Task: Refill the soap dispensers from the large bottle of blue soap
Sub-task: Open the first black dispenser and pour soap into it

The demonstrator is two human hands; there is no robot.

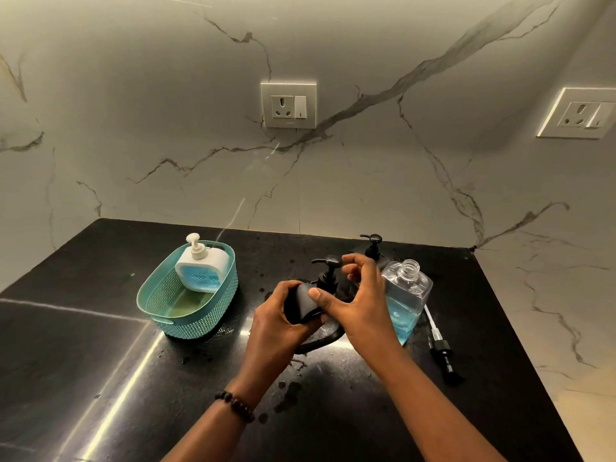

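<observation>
A black soap dispenser (301, 305) with a black pump top (328, 268) stands on a dark round tray (328, 336) at the counter's middle. My left hand (276, 315) grips its body. My right hand (360, 295) holds the dispenser at its neck, thumb on the body and fingers curled beside the pump. A second black dispenser's pump (372, 245) rises behind my right hand. The large clear bottle of blue soap (405, 298) stands uncapped just right of my right hand, under half full. Its black pump with a white tube (440, 348) lies on the counter beside it.
A teal basket (186, 315) at the left holds a white dispenser with blue soap (201, 270). The black counter (133, 378) carries wet spots near the tray. A marble wall with two sockets (288, 105) backs the counter, whose right edge runs diagonally.
</observation>
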